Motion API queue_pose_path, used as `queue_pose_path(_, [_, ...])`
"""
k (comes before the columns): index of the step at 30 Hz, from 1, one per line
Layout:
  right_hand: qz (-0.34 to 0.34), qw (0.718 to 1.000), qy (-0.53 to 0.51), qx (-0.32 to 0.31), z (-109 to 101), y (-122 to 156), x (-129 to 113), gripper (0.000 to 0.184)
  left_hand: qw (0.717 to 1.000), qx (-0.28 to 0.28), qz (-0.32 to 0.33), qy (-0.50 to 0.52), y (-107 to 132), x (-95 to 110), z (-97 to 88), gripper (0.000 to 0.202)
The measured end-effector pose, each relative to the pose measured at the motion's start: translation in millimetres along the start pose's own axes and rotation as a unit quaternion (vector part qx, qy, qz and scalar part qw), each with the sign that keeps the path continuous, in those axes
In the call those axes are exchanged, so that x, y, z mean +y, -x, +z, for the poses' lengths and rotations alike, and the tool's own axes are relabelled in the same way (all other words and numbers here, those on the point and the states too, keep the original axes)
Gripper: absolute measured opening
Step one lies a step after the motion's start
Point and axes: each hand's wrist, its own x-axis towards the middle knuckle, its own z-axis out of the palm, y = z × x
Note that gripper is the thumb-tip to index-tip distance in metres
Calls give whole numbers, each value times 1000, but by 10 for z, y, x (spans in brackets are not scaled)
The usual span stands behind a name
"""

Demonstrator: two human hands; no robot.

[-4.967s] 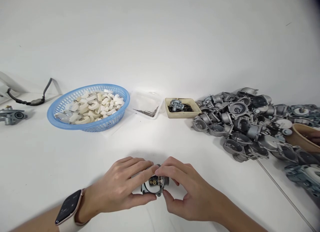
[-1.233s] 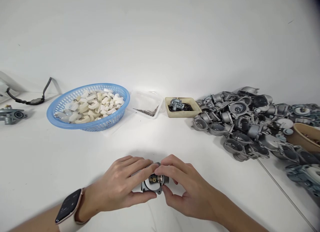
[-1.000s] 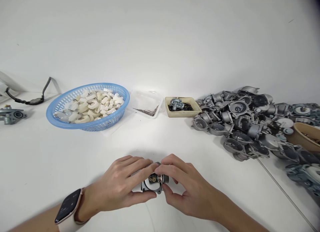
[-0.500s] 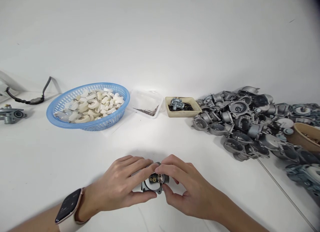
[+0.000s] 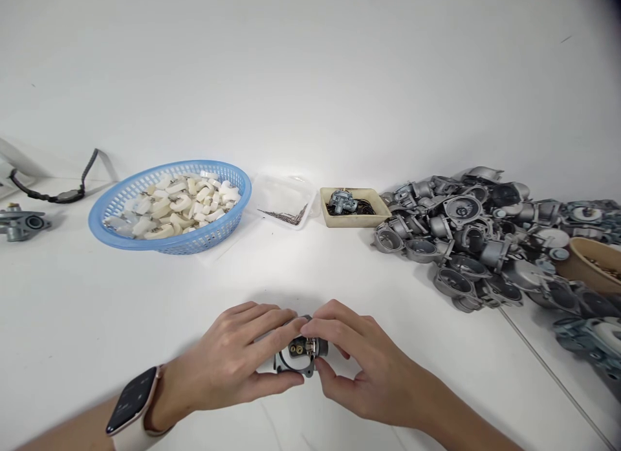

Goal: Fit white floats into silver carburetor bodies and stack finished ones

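Observation:
A carburetor body [image 5: 310, 369] rests on the white table at the near middle, its open side up, showing a white float and two brass jets inside. My left hand [image 5: 242, 354] wraps round its left side, thumb at the near edge and fingers over the far edge. From the right, my right hand [image 5: 363, 367] grips the same body, with thumb and fingertips by the small metal bracket at the float's hinge. Any small pin between those fingertips is too hidden to make out.
A blue basket [image 5: 169, 244] of white floats stands at the back left. Beside it are a clear tray [image 5: 310, 195] with thin pins and a cream box [image 5: 356, 222] with black rings. Metal carburetor bowls [image 5: 463, 208] are heaped at right, near a tan container [image 5: 587, 270]. A black watch [image 5: 68, 196] lies far left.

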Motion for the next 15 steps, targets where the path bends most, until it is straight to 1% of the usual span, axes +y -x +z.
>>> queue_pose_path(7, [3, 1000, 7, 0, -1, 5, 0, 57, 1000, -2, -1, 3, -13, -3, -2, 48])
queue_pose_path(15, [-24, 999, 22, 16, 16, -5, 10, 57, 1000, 3, 0, 5, -16, 1, -3, 47])
